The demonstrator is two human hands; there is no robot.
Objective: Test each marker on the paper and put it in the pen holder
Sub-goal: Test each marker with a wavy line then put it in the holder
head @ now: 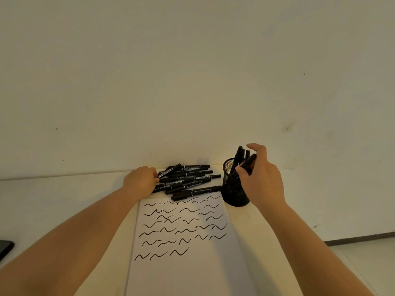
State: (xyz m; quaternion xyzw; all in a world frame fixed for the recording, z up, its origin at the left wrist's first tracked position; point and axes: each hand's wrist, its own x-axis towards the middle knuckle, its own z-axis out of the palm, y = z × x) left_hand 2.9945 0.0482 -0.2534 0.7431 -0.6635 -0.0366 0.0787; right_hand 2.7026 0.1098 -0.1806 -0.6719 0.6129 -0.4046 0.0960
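A pile of several black markers (pixel 188 180) lies against the wall behind a white paper (pixel 186 263) covered with several black squiggles. My left hand (pixel 140 181) reaches the pile's left end and pinches the end of one marker (pixel 168 170). To the right stands a black mesh pen holder (pixel 232 189) with several markers upright in it. My right hand (pixel 261 178) holds a black marker (pixel 246 164) tilted over the holder's rim, its lower end inside the holder.
The table (pixel 64 199) is pale and meets a plain wall (pixel 192 82) right behind the pile. A dark flat object (pixel 5 248) lies at the far left edge. Floor (pixel 367 263) shows past the table's right edge.
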